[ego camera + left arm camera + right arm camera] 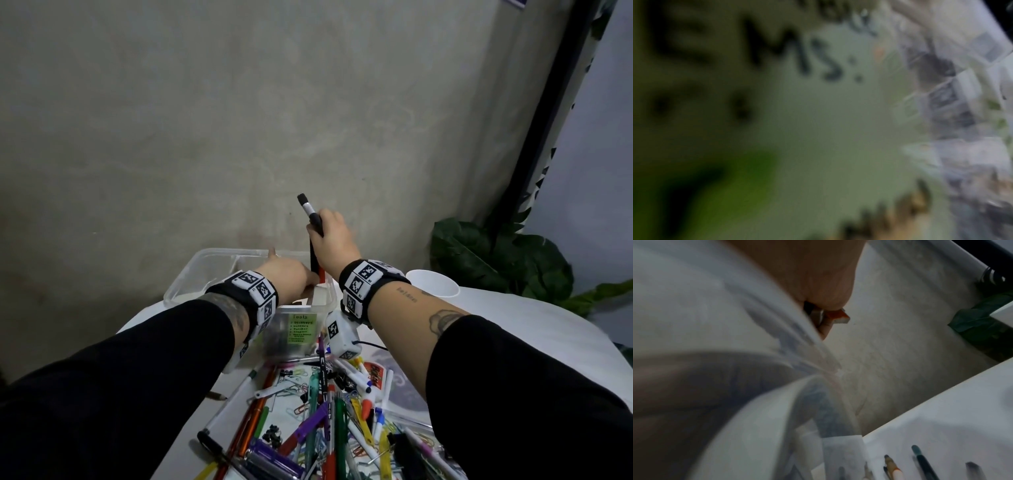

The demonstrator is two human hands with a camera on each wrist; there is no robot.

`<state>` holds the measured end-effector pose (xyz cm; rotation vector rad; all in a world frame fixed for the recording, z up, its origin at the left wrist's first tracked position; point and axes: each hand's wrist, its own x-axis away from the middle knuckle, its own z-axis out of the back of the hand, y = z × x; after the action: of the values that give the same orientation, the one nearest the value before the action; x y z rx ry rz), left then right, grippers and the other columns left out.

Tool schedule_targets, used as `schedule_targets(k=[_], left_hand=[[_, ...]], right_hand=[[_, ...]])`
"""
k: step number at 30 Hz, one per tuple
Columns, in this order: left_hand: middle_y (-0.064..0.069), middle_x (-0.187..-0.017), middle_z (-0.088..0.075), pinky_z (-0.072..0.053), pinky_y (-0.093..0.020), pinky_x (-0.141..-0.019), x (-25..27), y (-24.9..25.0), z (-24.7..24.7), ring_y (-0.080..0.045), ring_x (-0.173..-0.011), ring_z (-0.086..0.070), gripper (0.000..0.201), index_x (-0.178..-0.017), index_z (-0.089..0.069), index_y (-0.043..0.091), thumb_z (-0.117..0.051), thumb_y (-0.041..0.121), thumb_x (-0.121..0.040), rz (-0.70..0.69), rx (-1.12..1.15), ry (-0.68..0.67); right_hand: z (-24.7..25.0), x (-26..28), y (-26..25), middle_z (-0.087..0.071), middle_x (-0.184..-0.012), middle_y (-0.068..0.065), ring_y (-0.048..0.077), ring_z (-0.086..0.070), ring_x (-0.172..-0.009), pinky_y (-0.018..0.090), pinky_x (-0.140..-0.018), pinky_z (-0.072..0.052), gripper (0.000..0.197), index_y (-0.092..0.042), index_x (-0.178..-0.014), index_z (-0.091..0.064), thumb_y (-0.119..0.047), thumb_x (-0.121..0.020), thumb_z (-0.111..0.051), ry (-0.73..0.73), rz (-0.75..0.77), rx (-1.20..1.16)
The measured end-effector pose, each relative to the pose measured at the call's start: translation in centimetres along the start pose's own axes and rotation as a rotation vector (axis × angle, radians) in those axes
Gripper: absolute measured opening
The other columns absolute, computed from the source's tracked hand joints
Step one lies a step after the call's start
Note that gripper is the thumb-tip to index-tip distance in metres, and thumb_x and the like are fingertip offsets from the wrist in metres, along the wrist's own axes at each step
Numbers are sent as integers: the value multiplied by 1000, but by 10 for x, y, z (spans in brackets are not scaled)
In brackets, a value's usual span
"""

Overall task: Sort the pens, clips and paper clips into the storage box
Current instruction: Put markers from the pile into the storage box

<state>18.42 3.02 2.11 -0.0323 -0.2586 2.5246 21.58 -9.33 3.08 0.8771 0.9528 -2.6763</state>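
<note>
My right hand [330,240] grips a bundle of pens [310,212] upright over the right side of the clear storage box [219,255]; a black marker sticks out above the fist. The bundle's red lower end [321,272] [838,318] hangs just inside the box rim. My left hand [291,274] reaches over the box with its fingers stretched out, and its thumb side touches the pens' lower end. More pens [325,411], black binder clips [270,433] and coloured paper clips [298,409] lie heaped on the white table in front of the box.
A green label [301,329] headed "Tools" is stuck on the box's near wall; the left wrist view shows only a blurred label [777,113]. A white cup [433,282] stands right of the box, a leafy plant [496,260] behind it. A wall rises close behind.
</note>
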Motion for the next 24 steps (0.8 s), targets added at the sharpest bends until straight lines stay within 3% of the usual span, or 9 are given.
schedule_targets(k=[2,3,5,9,12,14,18,21,24], left_hand=[[1,-80,-61,-37,-48,-105,1,-1,-3,-21,-76,-53,15,-98,-59,21,-44,20,-96,-17,88,86],[-1,-80,-63,-46,-38,-89,2,-2,-5,-21,-73,-54,16,-95,-59,18,-44,23,-97,-24,157,138],[-1,-76,-62,-42,-30,-64,2,-6,-8,-22,-69,-57,22,-86,-55,17,-43,29,-100,-10,314,221],[-8,-77,-64,-43,-32,-60,1,-16,-15,-28,-71,-60,28,-88,-58,10,-44,31,-100,70,541,341],[-11,-81,-68,-51,-38,-68,1,-21,-15,-30,-75,-64,27,-90,-61,10,-43,28,-100,137,696,408],[-9,-82,-69,-49,-35,-65,2,-21,-14,-27,-75,-65,27,-92,-63,13,-42,27,-101,186,762,434],[-9,-79,-65,-30,-24,-50,4,-17,-12,-20,-66,-54,29,-87,-61,11,-41,26,-101,264,703,476],[-8,-76,-63,-31,-25,-49,2,-18,-12,-20,-65,-54,27,-87,-63,9,-43,24,-98,267,629,429],[-10,-81,-62,-37,-29,-59,-1,-17,-15,-25,-76,-58,33,-95,-67,4,-41,24,-100,242,505,331]], right_hand=[[4,0,-2,-51,-105,15,36,-52,-89,42,-76,-43,16,-6,-102,-52,-21,-97,-52,63,33,0],[6,0,-3,-51,-106,16,37,-51,-89,45,-77,-43,16,-5,-103,-53,-20,-96,-52,98,47,-12],[12,-2,-5,-50,-107,18,37,-51,-91,48,-79,-43,17,-4,-104,-53,-18,-96,-52,165,70,-31],[17,-4,-3,-51,-104,17,37,-52,-88,47,-78,-44,19,-3,-102,-53,-21,-97,-51,245,42,-71],[14,-2,2,-52,-101,17,34,-52,-87,43,-78,-43,20,-2,-101,-53,-22,-98,-51,252,-19,-120],[12,-1,4,-54,-99,13,28,-52,-85,37,-75,-43,19,-5,-101,-55,-23,-98,-52,148,-111,-114],[8,5,10,-57,-76,-2,16,-54,-68,26,-58,-39,3,-18,-92,-59,-21,-93,-61,-154,-212,-111],[4,12,12,-62,-77,3,20,-59,-69,31,-63,-47,10,-11,-92,-66,-20,-89,-65,-372,-152,54],[2,8,5,-56,-66,2,21,-55,-62,28,-54,-40,13,-11,-79,-62,-21,-87,-64,-466,-128,214]])
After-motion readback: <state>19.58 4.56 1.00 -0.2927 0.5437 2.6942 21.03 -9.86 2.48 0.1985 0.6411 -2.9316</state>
